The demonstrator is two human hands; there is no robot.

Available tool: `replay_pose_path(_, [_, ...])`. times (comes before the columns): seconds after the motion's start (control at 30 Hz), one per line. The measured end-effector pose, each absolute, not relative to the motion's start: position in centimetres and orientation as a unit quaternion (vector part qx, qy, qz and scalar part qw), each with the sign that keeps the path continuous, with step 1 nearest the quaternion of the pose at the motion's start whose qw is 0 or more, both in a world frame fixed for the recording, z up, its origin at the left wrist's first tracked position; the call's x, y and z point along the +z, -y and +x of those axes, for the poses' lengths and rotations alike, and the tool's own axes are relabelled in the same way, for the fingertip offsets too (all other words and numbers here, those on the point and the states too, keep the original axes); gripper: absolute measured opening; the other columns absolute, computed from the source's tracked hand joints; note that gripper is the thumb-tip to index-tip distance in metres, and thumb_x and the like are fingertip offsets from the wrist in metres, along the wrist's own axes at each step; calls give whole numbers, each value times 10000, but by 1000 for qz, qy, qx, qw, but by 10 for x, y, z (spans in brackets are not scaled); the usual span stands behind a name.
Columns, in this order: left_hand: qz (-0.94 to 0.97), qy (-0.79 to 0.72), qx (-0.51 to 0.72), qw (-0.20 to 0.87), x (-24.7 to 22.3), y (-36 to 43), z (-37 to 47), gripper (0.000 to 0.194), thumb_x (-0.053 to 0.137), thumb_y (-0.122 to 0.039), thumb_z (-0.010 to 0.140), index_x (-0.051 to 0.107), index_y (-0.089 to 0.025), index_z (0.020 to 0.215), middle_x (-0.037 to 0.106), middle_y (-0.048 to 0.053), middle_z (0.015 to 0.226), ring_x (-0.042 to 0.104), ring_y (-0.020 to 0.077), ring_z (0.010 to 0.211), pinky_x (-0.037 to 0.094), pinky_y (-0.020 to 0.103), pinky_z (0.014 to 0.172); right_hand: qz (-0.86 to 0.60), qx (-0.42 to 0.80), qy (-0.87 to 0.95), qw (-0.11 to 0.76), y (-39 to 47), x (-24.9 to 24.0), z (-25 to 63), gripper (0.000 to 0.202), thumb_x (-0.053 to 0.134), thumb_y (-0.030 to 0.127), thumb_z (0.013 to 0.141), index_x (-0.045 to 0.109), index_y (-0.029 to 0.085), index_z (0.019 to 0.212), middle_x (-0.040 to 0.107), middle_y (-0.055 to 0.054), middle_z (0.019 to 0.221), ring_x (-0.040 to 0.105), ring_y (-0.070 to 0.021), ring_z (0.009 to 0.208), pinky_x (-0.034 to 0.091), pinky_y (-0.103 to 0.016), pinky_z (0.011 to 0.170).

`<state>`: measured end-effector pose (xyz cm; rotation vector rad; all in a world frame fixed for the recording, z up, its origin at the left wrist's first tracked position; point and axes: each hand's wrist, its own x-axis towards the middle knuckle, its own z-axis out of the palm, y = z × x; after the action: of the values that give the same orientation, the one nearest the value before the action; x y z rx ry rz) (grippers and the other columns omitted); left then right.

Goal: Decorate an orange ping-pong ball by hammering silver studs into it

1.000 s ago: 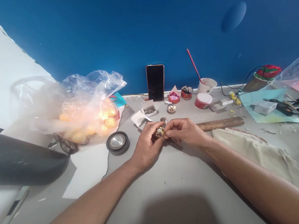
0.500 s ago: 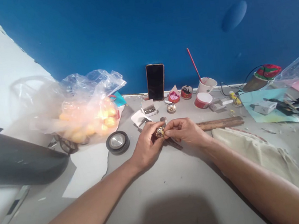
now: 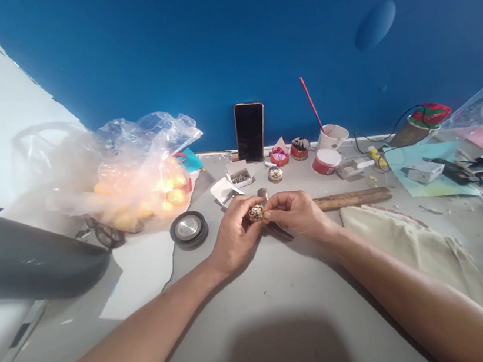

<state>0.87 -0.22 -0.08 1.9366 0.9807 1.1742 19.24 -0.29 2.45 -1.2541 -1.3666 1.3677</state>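
The left hand (image 3: 236, 232) pinches a studded ball (image 3: 256, 213). At its three o'clock, the right hand (image 3: 297, 215) pinches closed, contents hidden.

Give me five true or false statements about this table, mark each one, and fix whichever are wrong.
1. The left hand holds a patterned ball. True.
2. The phone lies flat on the table. False: it stands upright near the blue wall.
3. A red stick stands in the white cup. True.
4. The right hand rests on the beige cloth. False: its fingertips are at the patterned ball.
5. The plastic bag is left of the phone. True.
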Motion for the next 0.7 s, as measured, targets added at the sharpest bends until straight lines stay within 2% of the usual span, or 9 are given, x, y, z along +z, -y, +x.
replay_pose_path(0.17, [744,-375,463,302,-1,5,10,243,705,-195,919,661,-206,1158,653,83,1151,639,220,1046,538,339,882,-510,502,555,424,8,28,187,101,710,269,709,721,171,732,649,0,635,517,-121,575,371,-251,520])
replay_pose_path(0.53, [734,-400,497,231,0,10,14,274,634,-109,881,644,-210,1136,644,73,1127,642,218,1035,555,355,897,-512,498,532,455,12,27,174,118,687,297,698,653,184,687,610,9,617,517,-124,561,392,-255,533])
replay_pose_path(0.7, [707,-415,500,280,-1,9,14,241,680,-161,872,678,-205,1110,661,77,1120,652,226,1035,570,372,904,-512,505,536,443,11,28,176,128,697,307,721,656,187,711,600,13,610,517,-124,555,376,-245,501])
